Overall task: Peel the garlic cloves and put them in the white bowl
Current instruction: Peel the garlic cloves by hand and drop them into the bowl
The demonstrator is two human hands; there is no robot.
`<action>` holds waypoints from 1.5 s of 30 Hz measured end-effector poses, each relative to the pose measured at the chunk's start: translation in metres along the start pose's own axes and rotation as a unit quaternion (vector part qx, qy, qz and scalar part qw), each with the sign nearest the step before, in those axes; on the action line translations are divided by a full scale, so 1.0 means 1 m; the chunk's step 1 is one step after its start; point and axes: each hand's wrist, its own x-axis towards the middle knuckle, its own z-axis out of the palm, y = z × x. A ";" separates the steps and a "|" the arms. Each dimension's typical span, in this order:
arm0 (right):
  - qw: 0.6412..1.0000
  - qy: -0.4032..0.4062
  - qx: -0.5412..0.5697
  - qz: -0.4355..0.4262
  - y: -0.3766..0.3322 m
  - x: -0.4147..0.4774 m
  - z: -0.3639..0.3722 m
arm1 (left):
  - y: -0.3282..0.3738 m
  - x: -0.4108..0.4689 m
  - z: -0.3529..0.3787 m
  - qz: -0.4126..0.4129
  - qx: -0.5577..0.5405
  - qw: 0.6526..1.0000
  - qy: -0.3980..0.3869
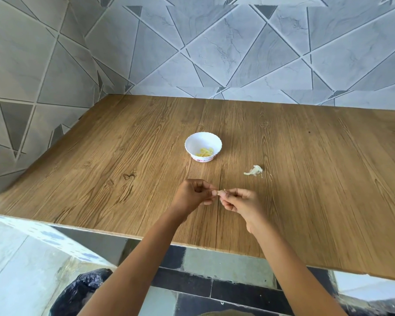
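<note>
A small white bowl point(203, 142) with a scalloped rim stands on the wooden table point(101, 156); several pale yellow peeled garlic cloves point(205, 152) lie in it. Nearer to me, above the table, my left hand point(195, 196) and my right hand point(238, 200) meet fingertip to fingertip. Both pinch one small garlic clove point(221, 192), which mostly hides between the fingers. A little heap of papery garlic skin point(254, 171) lies on the table to the right of the bowl.
Grey tiled walls close off the table at the back and left. The table's front edge runs just under my forearms. A black plastic bag point(78, 293) sits on the floor at the lower left.
</note>
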 end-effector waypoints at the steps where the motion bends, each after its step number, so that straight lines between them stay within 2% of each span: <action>1: 1.000 0.001 0.002 0.001 0.001 0.000 0.000 | 0.000 0.000 0.000 -0.013 -0.010 1.000 -0.002; 7: 0.995 -0.049 0.065 0.061 0.000 0.002 -0.002 | 0.000 -0.002 0.000 -0.024 -0.050 0.998 -0.042; 11: 0.992 -0.029 0.075 0.099 -0.002 0.005 0.000 | -0.001 -0.002 0.003 0.011 -0.016 0.999 -0.042; 13: 0.996 -0.013 0.015 0.086 -0.001 0.006 0.003 | -0.004 -0.002 0.005 0.039 0.037 0.998 -0.027; 16: 0.989 0.025 -0.146 0.020 0.004 0.007 0.007 | -0.010 -0.001 0.007 0.082 0.101 0.992 0.005; 18: 0.971 0.036 -0.236 -0.011 0.007 0.008 0.008 | -0.012 -0.001 0.008 0.099 0.108 0.989 0.015; 19: 0.970 0.034 -0.242 -0.012 0.008 0.008 0.008 | -0.012 -0.002 0.008 0.101 0.097 0.990 0.015; 22: 0.993 0.003 -0.102 0.061 0.003 0.008 0.009 | -0.012 -0.004 0.009 0.094 0.029 0.995 -0.002; 24: 0.995 -0.004 -0.042 0.093 -0.001 0.008 0.010 | -0.012 -0.005 0.010 0.083 -0.015 0.996 -0.014; 26: 0.996 0.005 -0.046 0.075 0.002 0.010 0.009 | -0.013 -0.005 0.010 0.066 -0.050 0.996 -0.014; 29: 0.994 0.047 -0.099 -0.005 0.011 0.013 0.002 | -0.013 -0.005 0.006 0.041 -0.088 0.995 0.010; 33: 0.950 0.081 -0.267 -0.139 0.021 0.017 -0.006 | -0.012 -0.003 -0.001 0.031 -0.074 0.996 0.031; 37: 0.926 0.057 -0.297 -0.226 0.022 0.014 -0.002 | -0.009 -0.004 -0.002 0.039 -0.050 0.997 0.039; 39: 0.934 0.036 -0.273 -0.229 0.020 0.012 -0.001 | -0.007 -0.005 -0.002 0.042 -0.049 0.997 0.039; 42: 0.967 -0.007 -0.193 -0.163 0.013 0.009 0.001 | -0.005 -0.005 -0.002 0.045 -0.042 0.998 0.028; 45: 0.980 -0.021 -0.149 -0.129 0.010 0.008 0.001 | -0.004 -0.004 -0.004 0.027 -0.029 0.999 0.015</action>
